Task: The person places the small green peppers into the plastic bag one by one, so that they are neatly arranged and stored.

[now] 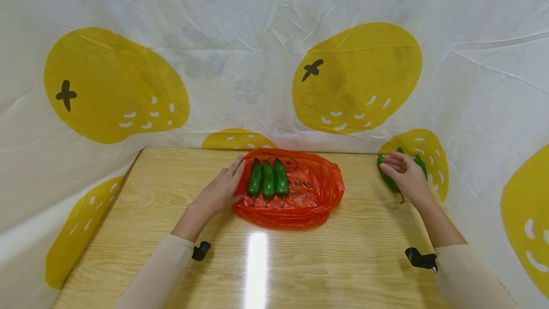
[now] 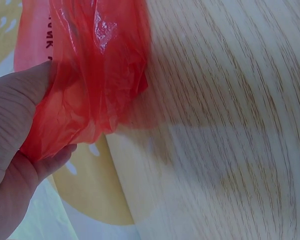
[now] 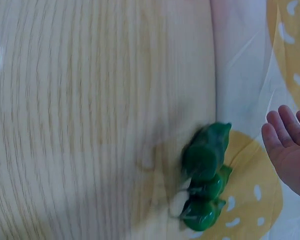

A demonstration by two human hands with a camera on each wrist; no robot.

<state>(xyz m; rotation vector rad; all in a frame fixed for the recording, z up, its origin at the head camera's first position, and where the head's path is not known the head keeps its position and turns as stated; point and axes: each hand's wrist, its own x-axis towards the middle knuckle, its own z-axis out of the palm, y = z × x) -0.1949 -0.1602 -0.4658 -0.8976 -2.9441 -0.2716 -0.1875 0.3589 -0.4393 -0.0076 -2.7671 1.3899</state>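
Note:
A red plastic bag lies spread on the wooden table with its rim bunched up. Three green chili peppers rest on it side by side, stems toward me. My left hand holds the bag's left edge; in the left wrist view the red film sits between its thumb and fingers. Over at the right, my right hand is above another group of green peppers, partly hiding them in the head view. In the right wrist view its fingers are extended and hold nothing.
The wooden table ends at a back edge against a white cloth printed with yellow fruit. That cloth also hangs along both sides. A bright light reflection lies on the table front. Black wrist devices sit at both cuffs.

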